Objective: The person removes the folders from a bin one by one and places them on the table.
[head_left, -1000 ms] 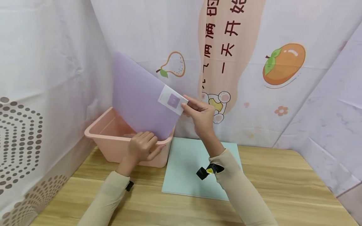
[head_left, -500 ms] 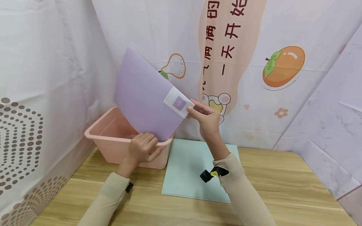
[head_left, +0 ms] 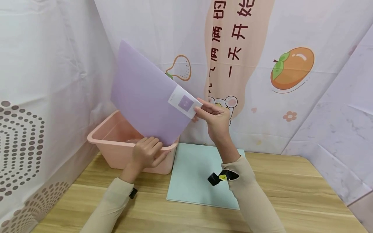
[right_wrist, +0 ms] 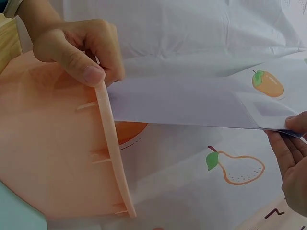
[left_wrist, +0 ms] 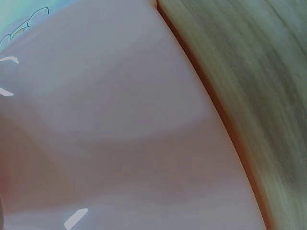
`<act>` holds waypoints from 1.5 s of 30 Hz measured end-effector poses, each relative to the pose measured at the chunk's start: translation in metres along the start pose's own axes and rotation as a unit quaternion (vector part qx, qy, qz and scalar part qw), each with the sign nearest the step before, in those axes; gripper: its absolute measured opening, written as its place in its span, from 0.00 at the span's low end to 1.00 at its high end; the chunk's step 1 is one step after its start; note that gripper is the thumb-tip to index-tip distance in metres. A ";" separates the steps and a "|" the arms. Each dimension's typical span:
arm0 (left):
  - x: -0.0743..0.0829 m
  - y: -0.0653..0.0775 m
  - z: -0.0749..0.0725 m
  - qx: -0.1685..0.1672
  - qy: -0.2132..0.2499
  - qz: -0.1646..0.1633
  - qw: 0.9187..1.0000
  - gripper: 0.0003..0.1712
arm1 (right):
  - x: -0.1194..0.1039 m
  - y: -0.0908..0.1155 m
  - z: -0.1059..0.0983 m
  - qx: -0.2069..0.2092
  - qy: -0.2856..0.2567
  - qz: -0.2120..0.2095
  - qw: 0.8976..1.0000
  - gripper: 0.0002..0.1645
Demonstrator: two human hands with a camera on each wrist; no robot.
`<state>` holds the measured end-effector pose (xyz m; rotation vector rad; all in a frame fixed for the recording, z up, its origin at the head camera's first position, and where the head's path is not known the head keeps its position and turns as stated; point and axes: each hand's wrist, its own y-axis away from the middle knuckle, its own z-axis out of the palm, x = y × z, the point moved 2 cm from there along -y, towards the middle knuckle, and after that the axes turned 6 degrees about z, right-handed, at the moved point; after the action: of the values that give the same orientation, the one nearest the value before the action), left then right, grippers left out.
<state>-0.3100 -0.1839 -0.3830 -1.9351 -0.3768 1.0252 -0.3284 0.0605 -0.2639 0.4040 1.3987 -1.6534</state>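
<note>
My right hand [head_left: 217,121] pinches a purple folder [head_left: 145,94] at its corner, thumb on the white label [head_left: 185,102]. The folder stands tilted, its lower corner inside the pink plastic bin [head_left: 140,155] and its far corner raised above the rim. With curled fingers over the near rim, my left hand [head_left: 147,152] grips the bin; its thumb lies along the outside. The right wrist view shows that left thumb on the rim [right_wrist: 115,153], with the folder [right_wrist: 182,100] behind it. In the left wrist view the bin's side wall [left_wrist: 144,96] fills most of the picture.
A pale teal flat sheet or folder [head_left: 201,181] lies on the wooden table [head_left: 279,184] right of the bin. Behind the table hangs a white printed cloth [head_left: 262,123], and another cloth [head_left: 58,64] drops down on the left, close to the bin.
My right hand has moved a little to the right, drawing the purple folder's labelled end with it. The folder's far corner has risen. My left hand stays on the bin's rim.
</note>
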 end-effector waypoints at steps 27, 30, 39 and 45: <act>0.000 0.003 0.001 -0.018 0.006 -0.005 1.000 0.27 | -0.063 -0.039 0.060 -0.031 0.119 -0.116 0.986 0.16; -0.001 0.004 0.001 -0.021 0.003 -0.007 1.000 0.27 | -0.070 -0.038 0.061 -0.040 0.125 -0.122 0.984 0.15; -0.004 0.004 0.001 0.002 0.001 0.005 1.000 0.28 | -0.077 -0.032 0.048 -0.055 0.163 -0.105 0.980 0.15; -0.004 0.003 0.003 0.013 0.005 0.009 1.000 0.27 | -0.080 -0.029 0.030 -0.047 0.137 -0.100 0.984 0.16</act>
<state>-0.3149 -0.1863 -0.3845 -1.9234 -0.3388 1.0271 -0.2994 0.0650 -0.1790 0.4628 1.7634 -1.7321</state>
